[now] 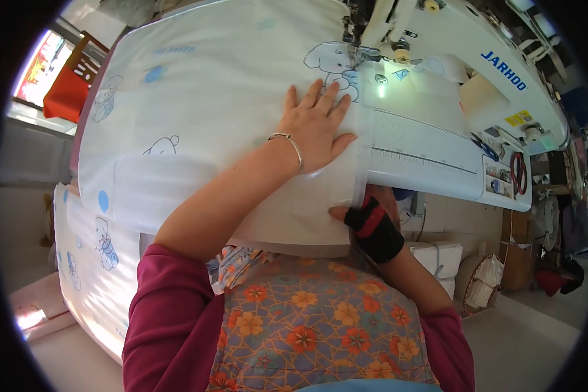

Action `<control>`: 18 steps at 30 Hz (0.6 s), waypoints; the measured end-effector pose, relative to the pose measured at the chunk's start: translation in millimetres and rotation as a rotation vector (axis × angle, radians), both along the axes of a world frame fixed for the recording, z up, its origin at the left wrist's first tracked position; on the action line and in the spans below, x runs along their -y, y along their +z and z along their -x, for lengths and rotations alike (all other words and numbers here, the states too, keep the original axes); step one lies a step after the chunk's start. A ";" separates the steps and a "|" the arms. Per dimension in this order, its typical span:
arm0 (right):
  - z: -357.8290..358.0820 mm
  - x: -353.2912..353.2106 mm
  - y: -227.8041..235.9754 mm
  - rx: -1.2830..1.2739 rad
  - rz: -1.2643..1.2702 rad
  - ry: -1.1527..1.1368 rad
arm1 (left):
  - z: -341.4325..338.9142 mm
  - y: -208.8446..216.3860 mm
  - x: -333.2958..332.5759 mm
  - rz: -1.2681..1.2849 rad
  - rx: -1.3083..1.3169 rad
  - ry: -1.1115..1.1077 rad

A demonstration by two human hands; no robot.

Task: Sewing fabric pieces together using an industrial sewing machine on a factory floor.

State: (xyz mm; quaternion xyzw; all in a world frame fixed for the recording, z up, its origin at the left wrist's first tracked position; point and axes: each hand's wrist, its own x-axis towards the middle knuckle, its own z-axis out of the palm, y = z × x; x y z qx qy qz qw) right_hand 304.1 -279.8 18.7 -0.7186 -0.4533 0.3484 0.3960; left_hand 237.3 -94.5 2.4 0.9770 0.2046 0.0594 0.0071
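Observation:
My left hand, a bangle at its wrist, lies flat with fingers spread on a white sheet printed with blue dots and cartoon puppies. Its fingertips are just short of the needle and presser foot area of a white sewing machine. At the sheet's near right edge, my right hand wears a black and red wrist wrap. The right thumb presses on top of the sheet and the fingers go beneath, pinching the edge. That edge runs along the machine bed, which carries a ruler scale.
Red-handled scissors and a dark-handled tool are at the bed's right end. More printed sheet hangs down on the left. Low on the right are a tied white bundle and a basket. A red-covered chair stands far left.

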 end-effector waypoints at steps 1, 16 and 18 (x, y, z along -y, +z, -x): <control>-0.8 -1.5 -3.0 0.002 0.004 -0.009 | -3.4 1.8 -1.6 0.004 0.002 -0.009; -73.6 24.7 -21.2 -0.120 -0.083 -0.340 | 249.5 13.5 -164.2 -0.117 -0.040 0.939; -58.4 -20.3 13.7 0.203 -0.164 -0.101 | 271.9 -0.6 -170.6 -0.101 -0.017 0.989</control>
